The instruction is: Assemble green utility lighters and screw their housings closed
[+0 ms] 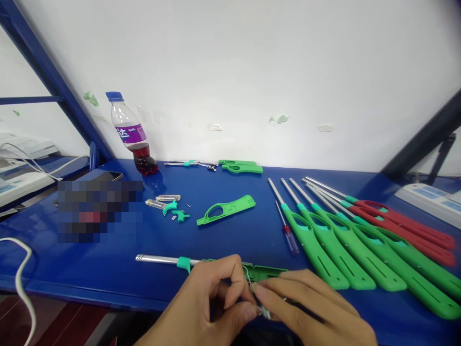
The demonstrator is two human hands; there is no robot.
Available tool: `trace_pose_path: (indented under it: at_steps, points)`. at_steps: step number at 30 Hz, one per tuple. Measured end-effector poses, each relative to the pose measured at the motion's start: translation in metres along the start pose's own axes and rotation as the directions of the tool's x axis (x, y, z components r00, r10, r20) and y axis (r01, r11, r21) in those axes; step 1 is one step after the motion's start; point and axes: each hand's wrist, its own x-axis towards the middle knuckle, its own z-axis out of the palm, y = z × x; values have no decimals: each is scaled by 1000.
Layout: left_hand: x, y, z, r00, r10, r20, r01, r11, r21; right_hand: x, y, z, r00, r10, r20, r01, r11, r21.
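Observation:
At the front edge of the blue table, my left hand (pixel 216 298) and my right hand (pixel 309 305) meet with fingers pinched around a small pale part (pixel 264 312) with a thin wire. The fingers partly hide this part. Just behind them lies an open green lighter shell (pixel 257 273), and a metal tube (pixel 162 259) with a teal collar (pixel 184 263) extends from it to the left. Another green shell half (pixel 230 207) lies farther back. Left of that shell are teal triggers (pixel 180 216) and clear tanks (pixel 168 197).
Green lighters (pixel 349 240) and red lighters (pixel 406 226) lie fanned out at the right, beside a screwdriver (pixel 288 233). A bottle (pixel 133 134) and green shells (pixel 241 166) are by the wall. A white cable (pixel 21 283) hangs at the left.

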Motion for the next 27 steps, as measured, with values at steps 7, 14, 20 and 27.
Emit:
trace_pose_path:
  at_steps: [7, 14, 20, 27]
  points:
    - [1, -6, 1, 1000, 1, -10, -1, 1000, -12, 2, 0, -2, 999, -19, 34, 19, 1000, -13]
    - [2, -5, -14, 966, 224, -126, -151, 891, 428, -4, -3, 2, 983, 173, -64, -161, 973, 163]
    - [12, -25, -27, 833, 552, 31, -345, 475, 810, -6, -3, 5, 883, 449, -135, -440, 893, 88]
    - [22, -33, -19, 811, 573, 118, -441, 467, 766, -4, 0, 13, 927, 354, -121, -359, 933, -26]
